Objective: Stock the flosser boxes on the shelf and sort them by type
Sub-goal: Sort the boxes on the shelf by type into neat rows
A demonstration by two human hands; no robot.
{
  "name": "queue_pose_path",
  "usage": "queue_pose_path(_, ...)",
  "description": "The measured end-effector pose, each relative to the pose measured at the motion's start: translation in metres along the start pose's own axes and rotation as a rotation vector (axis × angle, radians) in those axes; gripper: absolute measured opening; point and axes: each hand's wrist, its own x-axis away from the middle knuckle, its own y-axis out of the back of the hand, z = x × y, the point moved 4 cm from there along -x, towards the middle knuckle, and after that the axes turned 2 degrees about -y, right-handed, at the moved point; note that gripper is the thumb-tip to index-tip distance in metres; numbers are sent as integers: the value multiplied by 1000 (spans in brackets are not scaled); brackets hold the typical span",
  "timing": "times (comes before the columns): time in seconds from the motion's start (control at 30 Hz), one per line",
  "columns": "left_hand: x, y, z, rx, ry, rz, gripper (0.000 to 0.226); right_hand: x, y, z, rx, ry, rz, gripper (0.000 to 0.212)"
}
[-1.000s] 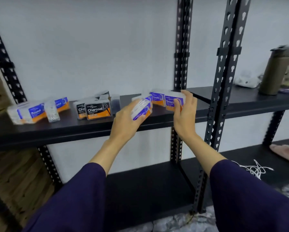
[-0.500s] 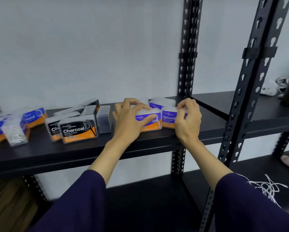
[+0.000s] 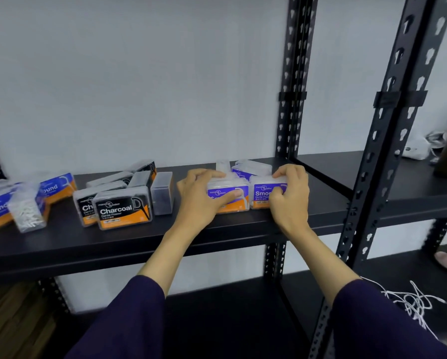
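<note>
Two purple-and-orange Smooth flosser boxes stand side by side near the front of the black shelf (image 3: pixel 139 244). My left hand (image 3: pixel 201 200) grips the left Smooth box (image 3: pixel 230 196), fingers over its top and thumb across its label. My right hand (image 3: pixel 291 196) grips the right Smooth box (image 3: pixel 262 194) the same way. More Smooth boxes (image 3: pixel 251 168) lie behind them. Black Charcoal boxes (image 3: pixel 122 208) are grouped at centre left, some tipped over. Blue Round boxes (image 3: pixel 54 187) sit at the far left, with a clear box of white flossers (image 3: pixel 28 212) in front of them.
A black perforated upright (image 3: pixel 293 99) stands just behind the Smooth boxes, another upright (image 3: pixel 388 125) is nearer on the right. The neighbouring shelf holds a white object (image 3: pixel 415 149) and a dark bottle at the frame edge. White string (image 3: pixel 411 304) lies on the lower shelf.
A second ago my left hand carried a Smooth box in the air; now the box stands on the shelf beside the other, with both hands curled over the pair. The view has moved closer.
</note>
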Motion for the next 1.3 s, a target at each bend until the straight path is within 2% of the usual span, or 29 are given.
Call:
queue_pose_path(0.2,3,-6,-8,13,-95,118,59,-1,3,-2,-44,-48,-49,35)
queue_pose_path(0.33,5,-10,-11,-179,-219,134,73,-1,5,-4,-67,28,74,31)
queue_pose_path(0.47,5,-15,-9,-343,-218,153,75,-9,22,-17,-30,58,170,33)
queue_pose_path(0.7,9,-11,-14,-389,-315,60,64,-16,32,-26,-189,-202,333,65)
queue_pose_path(1.0,13,-7,-19,-403,-307,47,59,-16,29,-29,-178,-199,325,65)
queue_pose_path(1.3,13,-7,-20,-301,-261,104,53,-18,31,-32,-226,-238,291,66)
